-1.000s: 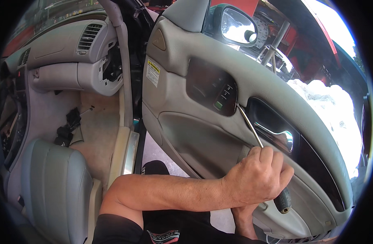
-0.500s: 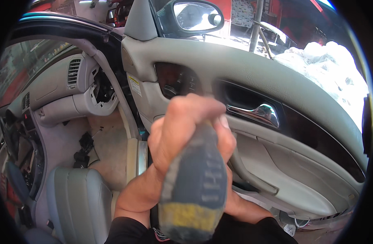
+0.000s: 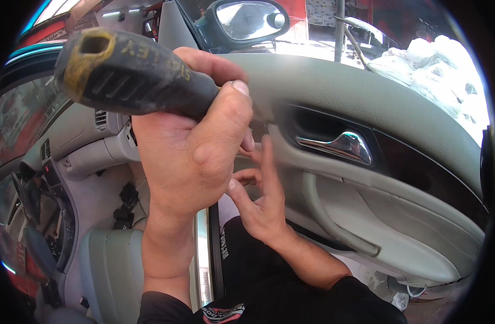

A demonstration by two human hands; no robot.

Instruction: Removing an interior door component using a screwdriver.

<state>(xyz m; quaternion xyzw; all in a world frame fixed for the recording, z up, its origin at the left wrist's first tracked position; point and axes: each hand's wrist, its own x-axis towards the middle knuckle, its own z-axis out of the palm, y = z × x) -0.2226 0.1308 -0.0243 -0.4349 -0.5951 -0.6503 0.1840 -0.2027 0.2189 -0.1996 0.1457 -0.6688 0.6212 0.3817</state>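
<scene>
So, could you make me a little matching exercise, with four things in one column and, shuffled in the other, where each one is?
1. black-and-yellow tool handle
2. curved chrome door lever
3. grey padded car seat
4. oval dark-framed side mirror

A. at the lower left of the picture
B. beyond the upper edge of the grey door panel
C. gripped in the left hand
D. at a dark recess

Pairs: 1-C, 2-D, 3-A, 4-B

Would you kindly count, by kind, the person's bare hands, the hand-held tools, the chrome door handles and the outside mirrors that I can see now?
Left hand and right hand: 2
Black-and-yellow tool: 1
Chrome door handle: 1
Outside mirror: 1
Total: 5
</scene>
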